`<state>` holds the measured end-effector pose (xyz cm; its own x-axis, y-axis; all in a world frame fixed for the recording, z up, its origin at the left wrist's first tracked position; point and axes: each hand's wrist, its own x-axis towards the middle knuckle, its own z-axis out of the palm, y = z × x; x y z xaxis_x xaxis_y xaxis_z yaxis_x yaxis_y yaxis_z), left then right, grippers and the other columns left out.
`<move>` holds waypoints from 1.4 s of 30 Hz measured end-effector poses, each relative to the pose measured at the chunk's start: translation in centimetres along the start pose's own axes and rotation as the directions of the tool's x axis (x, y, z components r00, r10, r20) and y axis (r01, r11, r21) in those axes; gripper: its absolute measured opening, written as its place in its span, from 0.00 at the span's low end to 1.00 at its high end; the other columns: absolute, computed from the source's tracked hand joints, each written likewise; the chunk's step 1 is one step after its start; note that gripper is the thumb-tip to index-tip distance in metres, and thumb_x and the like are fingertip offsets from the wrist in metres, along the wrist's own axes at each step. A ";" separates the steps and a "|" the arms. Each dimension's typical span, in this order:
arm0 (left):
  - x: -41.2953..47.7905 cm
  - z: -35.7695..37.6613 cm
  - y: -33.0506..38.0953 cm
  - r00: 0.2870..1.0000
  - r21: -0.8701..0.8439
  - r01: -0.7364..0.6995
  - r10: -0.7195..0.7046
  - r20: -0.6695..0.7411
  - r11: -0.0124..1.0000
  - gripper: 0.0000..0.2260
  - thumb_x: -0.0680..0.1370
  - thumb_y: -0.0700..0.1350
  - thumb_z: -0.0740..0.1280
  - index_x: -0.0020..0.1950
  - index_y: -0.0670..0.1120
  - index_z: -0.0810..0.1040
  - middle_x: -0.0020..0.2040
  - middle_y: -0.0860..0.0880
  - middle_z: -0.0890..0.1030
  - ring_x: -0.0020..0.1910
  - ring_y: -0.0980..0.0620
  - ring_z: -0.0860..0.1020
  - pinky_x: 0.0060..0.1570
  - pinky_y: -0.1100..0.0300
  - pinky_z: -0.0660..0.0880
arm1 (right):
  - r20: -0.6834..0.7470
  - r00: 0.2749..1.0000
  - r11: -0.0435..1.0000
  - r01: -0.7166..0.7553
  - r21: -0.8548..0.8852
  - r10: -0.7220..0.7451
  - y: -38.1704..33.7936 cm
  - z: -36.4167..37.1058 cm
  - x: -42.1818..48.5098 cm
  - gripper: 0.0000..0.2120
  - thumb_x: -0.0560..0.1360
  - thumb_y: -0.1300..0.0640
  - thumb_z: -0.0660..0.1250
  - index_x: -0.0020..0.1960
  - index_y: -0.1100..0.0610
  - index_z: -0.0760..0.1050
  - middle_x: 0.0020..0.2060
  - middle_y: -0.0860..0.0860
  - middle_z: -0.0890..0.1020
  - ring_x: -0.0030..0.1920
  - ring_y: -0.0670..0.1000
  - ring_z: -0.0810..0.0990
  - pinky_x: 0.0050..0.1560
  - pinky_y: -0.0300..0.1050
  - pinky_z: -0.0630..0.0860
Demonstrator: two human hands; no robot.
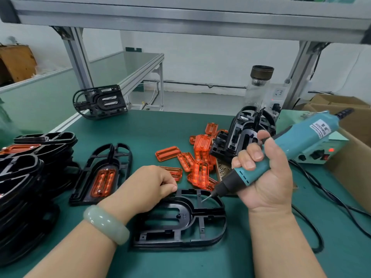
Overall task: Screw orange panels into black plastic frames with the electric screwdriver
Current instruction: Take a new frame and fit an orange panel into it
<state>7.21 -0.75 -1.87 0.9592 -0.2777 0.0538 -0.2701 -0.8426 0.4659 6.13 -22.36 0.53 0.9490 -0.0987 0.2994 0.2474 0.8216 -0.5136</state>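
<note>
Black frame flat at centre, panel-less | left hand pinching far rim, likely steadying | right hand clenched round screwdriver, bit held clear above | orange panels heaped just beyond, within reach

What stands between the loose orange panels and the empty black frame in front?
Nothing visible. The black plastic frame lies empty, translucent orange panels just beyond; the left hand sits at its far rim, the teal electric screwdriver hovers over its right side.

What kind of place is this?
Probably a factory assembly station: stacked identical black frames, a pile of loose orange panels, and a corded electric screwdriver in the right hand, on a green bench mat.
</note>
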 end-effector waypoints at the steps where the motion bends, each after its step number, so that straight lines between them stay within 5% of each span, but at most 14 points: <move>1: -0.2 0.2 -0.1 1.000 -0.001 -0.006 0.006 -0.025 1.000 0.05 0.76 0.50 0.68 0.41 0.53 0.82 0.36 0.63 0.77 0.39 0.62 0.76 0.39 0.72 0.68 | -0.002 1.000 1.000 -0.002 -0.006 0.002 0.0 0.0 0.0 0.05 0.74 0.54 0.60 0.48 0.52 0.73 0.25 0.44 0.70 0.23 0.42 0.69 0.30 0.36 0.71; 5: -0.3 0.1 -0.2 0.990 -0.074 -0.002 -0.009 -0.144 0.997 0.03 0.74 0.50 0.69 0.44 0.55 0.83 0.37 0.65 0.77 0.39 0.65 0.76 0.39 0.77 0.65 | 0.000 1.000 1.000 -0.010 -0.020 0.010 0.2 -0.2 0.0 0.05 0.74 0.54 0.59 0.48 0.52 0.72 0.25 0.44 0.70 0.23 0.42 0.69 0.31 0.36 0.71; 8: 1.1 -0.8 -0.6 0.964 -0.045 0.051 -0.060 -0.258 0.998 0.08 0.75 0.48 0.69 0.52 0.53 0.82 0.46 0.59 0.81 0.45 0.61 0.77 0.46 0.71 0.68 | 0.003 1.000 1.000 -0.014 -0.021 0.014 0.3 -0.3 0.1 0.05 0.73 0.55 0.60 0.48 0.52 0.73 0.25 0.44 0.71 0.23 0.43 0.69 0.31 0.36 0.71; 12: 3.1 -1.4 -0.8 0.991 0.165 0.137 -0.133 -0.035 0.977 0.21 0.75 0.49 0.69 0.68 0.54 0.73 0.63 0.50 0.77 0.64 0.50 0.73 0.63 0.60 0.67 | 0.001 1.000 1.000 -0.021 -0.016 0.021 0.5 -0.3 0.0 0.05 0.73 0.55 0.61 0.48 0.53 0.73 0.25 0.44 0.71 0.23 0.43 0.70 0.31 0.36 0.71; 14: 3.6 -1.4 -0.7 0.989 0.227 0.104 -0.126 0.084 0.968 0.24 0.74 0.49 0.70 0.69 0.53 0.71 0.63 0.51 0.77 0.63 0.51 0.73 0.63 0.60 0.68 | -0.002 1.000 1.000 -0.024 -0.013 0.024 0.5 -0.3 0.0 0.05 0.73 0.55 0.61 0.48 0.53 0.74 0.25 0.44 0.70 0.23 0.43 0.70 0.30 0.37 0.71; 17: 3.8 -1.4 -0.5 0.993 0.277 0.079 -0.099 0.060 0.958 0.12 0.73 0.48 0.70 0.56 0.52 0.80 0.51 0.52 0.82 0.52 0.51 0.78 0.50 0.62 0.71 | -0.004 1.000 1.000 -0.023 -0.020 0.023 0.6 -0.3 0.0 0.06 0.71 0.55 0.64 0.47 0.53 0.75 0.25 0.44 0.70 0.23 0.43 0.69 0.30 0.37 0.72; 20: 3.1 -1.5 -0.4 0.975 -0.128 0.197 -0.208 -0.075 0.972 0.04 0.76 0.45 0.67 0.48 0.49 0.81 0.39 0.48 0.82 0.38 0.50 0.80 0.37 0.61 0.73 | 0.001 1.000 1.000 -0.025 -0.016 0.025 0.5 -0.2 0.1 0.11 0.66 0.53 0.68 0.48 0.53 0.74 0.25 0.44 0.71 0.23 0.43 0.70 0.30 0.37 0.71; 22: 2.1 -1.8 0.1 0.947 -0.582 0.277 -0.320 0.030 0.765 0.07 0.79 0.41 0.62 0.49 0.46 0.80 0.35 0.46 0.82 0.32 0.53 0.81 0.28 0.64 0.74 | -0.001 1.000 1.000 -0.016 -0.012 0.016 0.4 -0.2 0.1 0.12 0.66 0.53 0.69 0.48 0.53 0.74 0.25 0.44 0.71 0.23 0.43 0.70 0.30 0.37 0.71; 24: 1.1 -2.1 0.7 0.931 -0.789 0.334 -0.311 0.191 0.516 0.09 0.81 0.38 0.59 0.50 0.42 0.79 0.36 0.46 0.83 0.30 0.54 0.81 0.25 0.66 0.74 | -0.003 1.000 1.000 -0.012 -0.015 0.012 0.4 -0.2 0.1 0.12 0.66 0.53 0.68 0.48 0.53 0.74 0.25 0.44 0.71 0.23 0.43 0.70 0.30 0.37 0.71; 27: -0.2 -2.7 1.5 0.927 -0.865 0.369 -0.203 0.316 0.341 0.09 0.80 0.37 0.59 0.50 0.39 0.79 0.41 0.42 0.84 0.32 0.52 0.82 0.27 0.66 0.77 | -0.004 1.000 1.000 -0.012 -0.007 0.012 0.5 -0.3 0.1 0.07 0.69 0.54 0.66 0.47 0.53 0.76 0.25 0.44 0.71 0.23 0.43 0.70 0.30 0.37 0.71; 32: -1.2 -2.8 1.8 0.923 -0.897 0.384 -0.113 0.367 0.218 0.10 0.77 0.41 0.62 0.49 0.36 0.79 0.44 0.38 0.83 0.34 0.50 0.82 0.27 0.65 0.77 | 0.000 1.000 1.000 -0.026 0.001 0.026 0.6 -0.3 0.0 0.05 0.72 0.55 0.63 0.46 0.53 0.76 0.26 0.45 0.71 0.23 0.43 0.70 0.31 0.37 0.72; 42: -2.2 -2.5 2.0 0.928 -0.909 0.369 -0.034 0.370 0.192 0.14 0.69 0.48 0.66 0.41 0.39 0.85 0.43 0.37 0.83 0.33 0.50 0.82 0.28 0.65 0.78 | 0.025 0.999 0.999 -0.025 -0.026 0.026 0.6 -0.3 0.0 0.10 0.68 0.53 0.66 0.49 0.53 0.73 0.26 0.44 0.71 0.24 0.43 0.70 0.31 0.36 0.71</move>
<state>4.77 -0.61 1.17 0.8687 -0.3996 -0.2928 0.3788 0.1549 0.9124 6.35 -22.06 -0.01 0.9499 -0.0631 0.3062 0.2283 0.8090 -0.5417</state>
